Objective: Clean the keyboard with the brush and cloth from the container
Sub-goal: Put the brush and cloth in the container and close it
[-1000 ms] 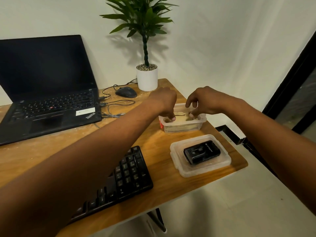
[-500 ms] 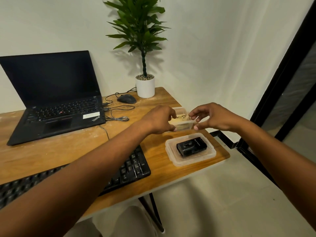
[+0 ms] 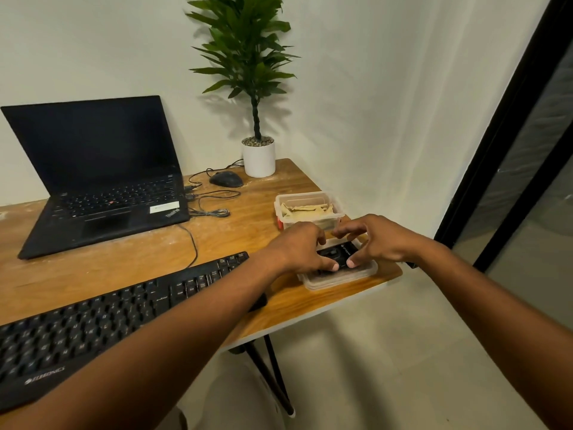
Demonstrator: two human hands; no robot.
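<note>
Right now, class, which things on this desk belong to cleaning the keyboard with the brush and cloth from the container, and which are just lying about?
Belong to the job:
keyboard
container
cloth in it
left hand and right hand, over the black gadget

Lying about:
laptop
mouse
potted plant
lid under the black gadget

No brush is plainly visible.

A single head-worn camera looks forward and down from close above the wooden desk (image 3: 139, 268), both forearms reaching away from it to the hands at centre frame, the wall beyond them.
</note>
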